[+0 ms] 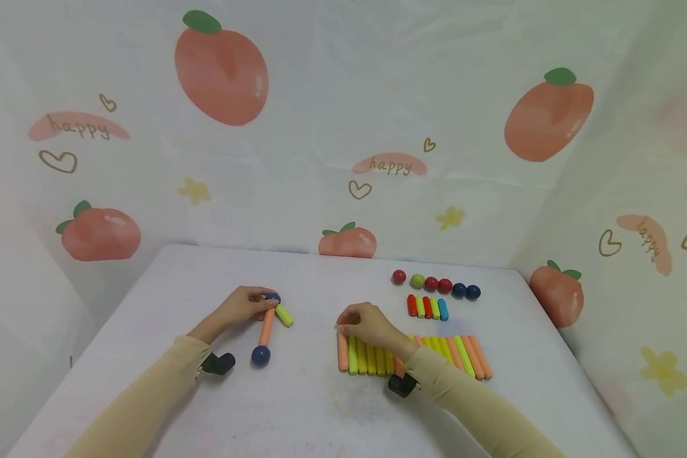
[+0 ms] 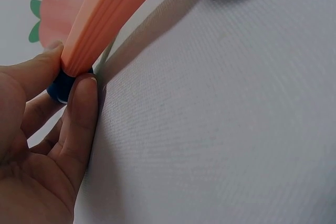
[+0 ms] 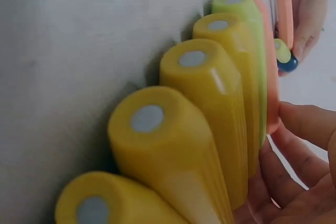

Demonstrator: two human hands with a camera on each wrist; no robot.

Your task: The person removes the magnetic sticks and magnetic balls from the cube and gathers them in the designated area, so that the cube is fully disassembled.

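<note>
My left hand (image 1: 242,306) pinches a blue ball (image 1: 272,297) at the far end of an orange magnetic rod (image 1: 266,328). A second blue ball (image 1: 260,356) sits on that rod's near end. Beside the pinched ball, a short yellow-green rod (image 1: 284,316) slants off to the right. In the left wrist view, thumb and fingers close around the blue ball (image 2: 62,87) below the orange rod (image 2: 107,17). My right hand (image 1: 372,327) pinches the far end of the leftmost orange rod (image 1: 343,353) in a row. The right wrist view shows the thumb against that orange rod (image 3: 272,87).
Yellow rods (image 1: 372,361) and other orange and green ones continue the row under my right forearm. Behind it lie several short coloured rods (image 1: 427,308). Red, green and blue balls (image 1: 444,285) line up at the back right. Patterned cloth (image 1: 320,127) walls the white table.
</note>
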